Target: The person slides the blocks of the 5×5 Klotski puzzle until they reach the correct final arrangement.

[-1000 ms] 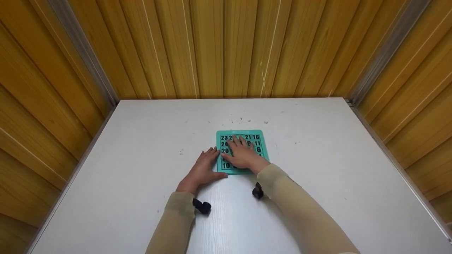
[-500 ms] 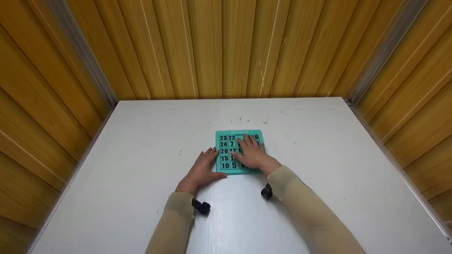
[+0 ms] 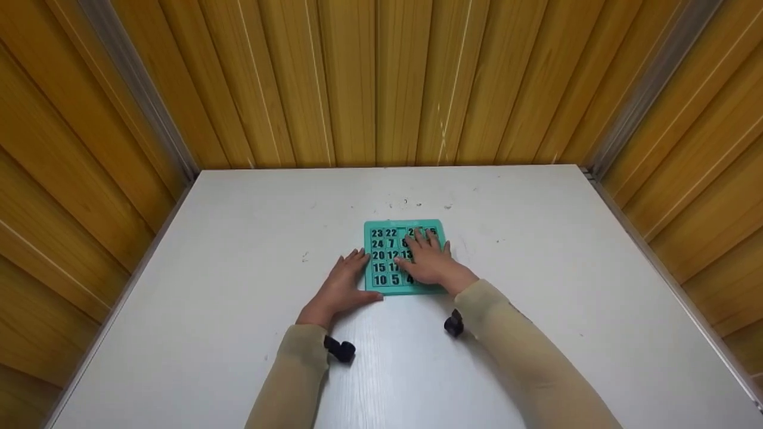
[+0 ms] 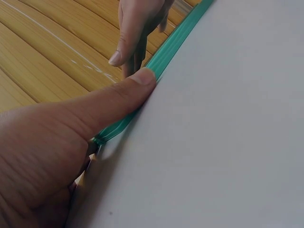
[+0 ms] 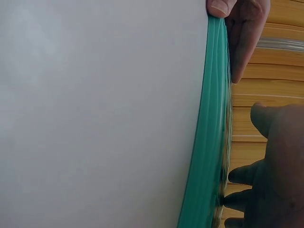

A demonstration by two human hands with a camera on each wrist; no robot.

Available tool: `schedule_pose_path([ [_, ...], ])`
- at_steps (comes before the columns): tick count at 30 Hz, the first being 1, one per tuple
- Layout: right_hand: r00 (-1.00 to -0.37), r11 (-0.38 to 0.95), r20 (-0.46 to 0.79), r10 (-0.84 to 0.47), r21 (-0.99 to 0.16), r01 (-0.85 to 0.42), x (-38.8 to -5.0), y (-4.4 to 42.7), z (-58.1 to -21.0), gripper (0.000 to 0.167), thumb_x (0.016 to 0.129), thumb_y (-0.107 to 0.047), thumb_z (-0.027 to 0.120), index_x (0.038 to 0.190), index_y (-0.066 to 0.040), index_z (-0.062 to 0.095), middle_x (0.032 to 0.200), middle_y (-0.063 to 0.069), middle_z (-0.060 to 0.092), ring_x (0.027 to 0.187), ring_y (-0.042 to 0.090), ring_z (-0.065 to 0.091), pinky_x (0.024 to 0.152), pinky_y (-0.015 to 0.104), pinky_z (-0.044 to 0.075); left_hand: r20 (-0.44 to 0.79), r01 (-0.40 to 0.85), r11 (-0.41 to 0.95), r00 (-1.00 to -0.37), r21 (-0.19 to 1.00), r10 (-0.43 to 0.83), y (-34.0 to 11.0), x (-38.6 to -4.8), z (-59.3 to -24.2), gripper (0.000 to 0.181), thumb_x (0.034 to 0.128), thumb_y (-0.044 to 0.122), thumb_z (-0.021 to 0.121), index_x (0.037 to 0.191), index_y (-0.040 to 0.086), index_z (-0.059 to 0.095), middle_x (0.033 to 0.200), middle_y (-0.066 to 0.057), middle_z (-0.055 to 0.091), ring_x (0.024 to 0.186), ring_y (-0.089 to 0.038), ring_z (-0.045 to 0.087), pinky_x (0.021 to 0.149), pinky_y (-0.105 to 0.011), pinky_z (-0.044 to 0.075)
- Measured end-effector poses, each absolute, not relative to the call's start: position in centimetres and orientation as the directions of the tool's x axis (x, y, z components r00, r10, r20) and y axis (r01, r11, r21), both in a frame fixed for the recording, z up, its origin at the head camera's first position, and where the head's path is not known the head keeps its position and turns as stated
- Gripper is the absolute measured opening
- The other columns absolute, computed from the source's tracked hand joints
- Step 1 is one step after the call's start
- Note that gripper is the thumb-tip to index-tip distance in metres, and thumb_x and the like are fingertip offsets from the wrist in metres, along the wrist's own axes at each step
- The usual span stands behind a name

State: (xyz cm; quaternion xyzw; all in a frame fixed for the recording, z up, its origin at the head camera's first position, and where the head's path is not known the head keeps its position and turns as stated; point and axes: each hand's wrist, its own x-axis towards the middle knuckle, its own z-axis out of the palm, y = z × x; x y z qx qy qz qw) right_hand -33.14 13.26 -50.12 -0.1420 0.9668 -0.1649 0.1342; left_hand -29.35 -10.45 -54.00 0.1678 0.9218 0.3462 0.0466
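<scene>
A turquoise number sliding puzzle [image 3: 379,267] lies flat on the white table, its black-numbered tiles facing up. A gap shows in the top row, right of the 22 tile. My left hand [image 3: 341,285] braces its near left corner, fingers along the left side and a straight thumb [image 4: 116,102] against the near edge. Over the right half is my right hand [image 3: 428,263], fingers spread and fingertips at the upper rows, covering several tiles. In the right wrist view, fingers [image 5: 242,175] of this hand reach down to the puzzle's face; exact contact is hard to see.
The white table [image 3: 250,238] carries small dark marks beyond the puzzle. Wood-patterned panel walls [image 3: 357,83] stand at the back and both sides, with grey metal strips [image 3: 140,83] in the corners. A small black wrist camera [image 3: 342,350] hangs at each cuff.
My right hand has slid rightward across the puzzle, uncovering tiles on the left and middle and the gap in the top row. The left hand has kept its place at the corner.
</scene>
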Motion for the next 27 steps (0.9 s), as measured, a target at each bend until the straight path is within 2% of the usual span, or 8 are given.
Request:
schedule_pose_path([
  [14, -0.920, 0.903, -0.196, -0.338, -0.345, -0.258, -33.0, 11.3, -50.0, 0.081, 0.105, -0.062, 0.040, 0.166, -0.014, 0.020, 0.174, 0.016, 0.006, 0.161, 0.042, 0.000, 0.126, 0.075, 0.004, 0.047, 0.300, 0.700, -0.933, 0.648, 0.357, -10.4, -29.4, -54.1, 0.097, 0.0807, 0.042, 0.087, 0.157, 0.005, 0.041, 0.167, -0.016, 0.034, 0.160, -0.031, 0.023, 0.135, -0.047, 0.010],
  [27, -0.932, 0.883, -0.177, -0.316, -0.414, -0.221, -32.9, 13.8, -50.1, 0.079, 0.106, -0.058, 0.041, 0.166, -0.012, 0.018, 0.174, 0.018, 0.003, 0.161, 0.041, -0.003, 0.124, 0.077, 0.002, 0.063, 0.310, 0.696, -0.932, 0.648, 0.357, -10.5, -29.3, -54.1, 0.097, 0.0792, 0.042, 0.088, 0.156, 0.005, 0.042, 0.166, -0.014, 0.037, 0.160, -0.030, 0.023, 0.135, -0.047, 0.009],
])
